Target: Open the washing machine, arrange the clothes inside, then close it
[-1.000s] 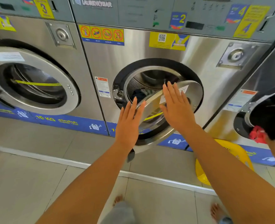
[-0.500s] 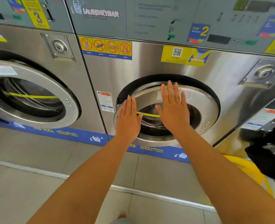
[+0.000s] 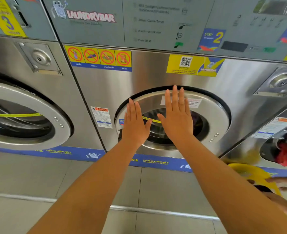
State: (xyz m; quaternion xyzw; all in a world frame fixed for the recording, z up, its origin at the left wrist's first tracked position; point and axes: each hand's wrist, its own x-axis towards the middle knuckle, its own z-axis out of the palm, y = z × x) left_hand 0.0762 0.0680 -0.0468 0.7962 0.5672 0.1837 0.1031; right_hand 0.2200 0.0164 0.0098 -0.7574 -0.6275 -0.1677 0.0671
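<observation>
The middle washing machine (image 3: 156,78) is a steel front-loader with a round steel door (image 3: 212,115) that lies flat against its front. Dark clothes show dimly through the door glass (image 3: 196,122). My left hand (image 3: 135,124) presses flat on the door's left rim, fingers together and pointing up. My right hand (image 3: 176,114) lies flat over the glass and the top of the rim. Neither hand holds anything. The door handle is hidden behind my left hand.
A second machine (image 3: 21,115) with its door against the front stands to the left. To the right, a third machine (image 3: 284,149) has red clothes at its opening. A yellow basket (image 3: 250,173) sits on the floor below it, with another person's hand (image 3: 286,183) over it.
The door has swung from half open to flat against the machine under both my palms. My view has moved closer and slightly up.
</observation>
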